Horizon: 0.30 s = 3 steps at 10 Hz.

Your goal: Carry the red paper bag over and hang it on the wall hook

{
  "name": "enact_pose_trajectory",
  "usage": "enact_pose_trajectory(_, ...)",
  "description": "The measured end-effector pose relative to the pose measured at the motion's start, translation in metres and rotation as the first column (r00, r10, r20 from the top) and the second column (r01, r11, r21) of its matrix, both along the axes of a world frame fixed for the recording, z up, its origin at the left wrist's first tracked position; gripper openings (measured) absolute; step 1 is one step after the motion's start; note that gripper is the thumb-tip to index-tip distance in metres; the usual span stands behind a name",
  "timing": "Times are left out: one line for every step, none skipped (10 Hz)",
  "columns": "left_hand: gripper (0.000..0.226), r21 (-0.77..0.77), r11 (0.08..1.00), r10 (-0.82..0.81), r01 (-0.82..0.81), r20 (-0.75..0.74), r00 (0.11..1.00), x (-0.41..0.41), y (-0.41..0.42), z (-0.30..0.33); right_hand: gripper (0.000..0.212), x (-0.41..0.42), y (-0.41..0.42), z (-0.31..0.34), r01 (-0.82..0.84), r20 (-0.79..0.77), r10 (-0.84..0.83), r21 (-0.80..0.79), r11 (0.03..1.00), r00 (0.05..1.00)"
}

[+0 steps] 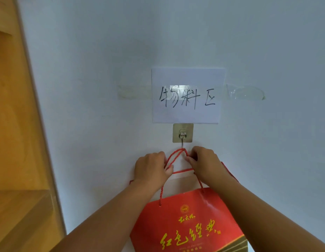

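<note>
**A:** so closest to the camera you've got two bare forearms coming up from the bottom, with the glossy red paper bag with gold lettering (pixel 187 224) hanging between them, low against the white painted wall (pixel 85 88).

**B:** ok what's over on the left?

**A:** far left there's an orange-brown wooden frame or cabinet edge (pixel 16 124) running down the side. Then bare wall, then the left hand (pixel 151 169). It's curled shut around the left strand of the twisted red cord handles (pixel 173 157), knuckles toward the camera.

**B:** and the cords actually reach the hook?

**A:** yep, the top of the loop sits right at the tip of the small metal hook on a square clear adhesive pad (pixel 182 133), looks like it's caught on it. The cords make a little triangle between the two hands.

**B:** what's above that?

**A:** a white sheet of paper with black handwritten characters (pixel 187 96), touching the top edge of the hook pad, held up by a strip of clear tape (pixel 245 92) sticking out both sides.

**B:** right side?

**A:** the right hand (pixel 203 163) is just right of the hook, fingertips pinched on the right strand of the cord. The bag's far rim shows as a thin red line between the hands, its mouth gaping open toward the camera.
</note>
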<state>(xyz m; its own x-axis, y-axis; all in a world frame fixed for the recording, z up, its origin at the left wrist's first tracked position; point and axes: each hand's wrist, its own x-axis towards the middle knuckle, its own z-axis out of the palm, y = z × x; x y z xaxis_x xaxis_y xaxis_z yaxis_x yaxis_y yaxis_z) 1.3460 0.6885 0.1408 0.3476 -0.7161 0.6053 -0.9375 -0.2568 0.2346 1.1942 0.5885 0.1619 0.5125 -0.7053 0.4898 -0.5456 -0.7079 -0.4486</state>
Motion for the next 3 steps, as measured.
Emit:
enact_pose_trajectory(0.04, -0.141, 0.985, -0.105, 0.103, -0.007, 0.994, -0.009, 0.007, -0.008, 0.022, -0.007, 0.016, -0.009, 0.028, -0.127, -0.05, -0.173, 0.984, 0.991)
enact_pose_trajectory(0.04, -0.193, 0.967, -0.174, 0.168, -0.015, 0.985, -0.017, 0.02, -0.02, 0.02, -0.019, 0.036, -0.024, 0.044, -0.118, -0.074, -0.233, 0.972, 0.99)
enact_pose_trajectory(0.032, -0.179, 0.977, -0.116, 0.116, 0.013, 0.993, -0.025, 0.033, -0.035, 0.024, -0.043, 0.053, -0.044, 0.072, -0.095, -0.106, -0.313, 0.947, 0.99)
